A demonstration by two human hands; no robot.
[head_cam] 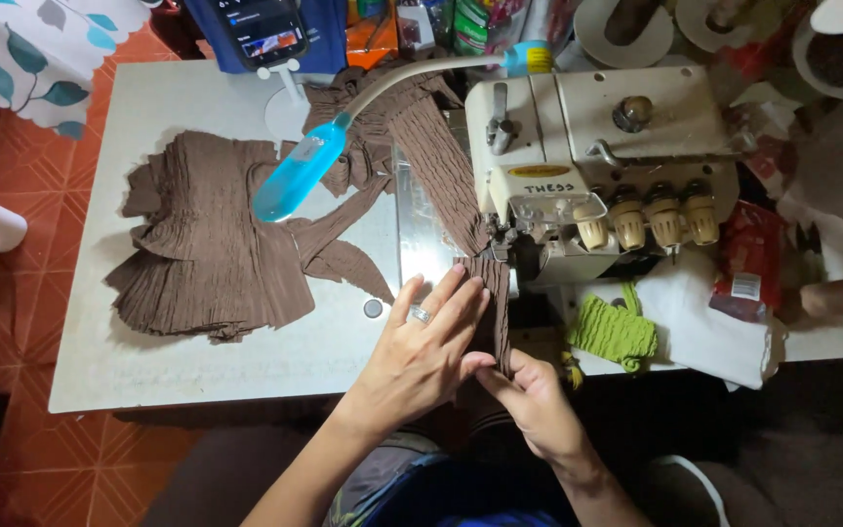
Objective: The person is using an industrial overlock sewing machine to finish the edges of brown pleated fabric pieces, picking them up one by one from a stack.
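- Head view: your left hand (pixel 421 356) lies flat, fingers spread, pressing the brown crinkled strip (pixel 496 303) on the tabletop (pixel 100 371) just before the overlock machine (pixel 587 166).
- Your right hand (pixel 537 405) pinches the strip's near end; keep it taut and straight (edges aligned) toward the presser foot.
- Left of you lie a stack of brown pieces (pixel 207 244) and a blue gooseneck lamp (pixel 295 176).
- Orange tiled floor (pixel 2 322) surrounds the tabletop.

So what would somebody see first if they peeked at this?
Probably the two hands in the middle: the left hand lies flat on a brown strip while the right hand pinches its edge, feeding it toward the cream sewing machine at the upper right. Next, the bright blue lamp over a brown fabric pile on the left.
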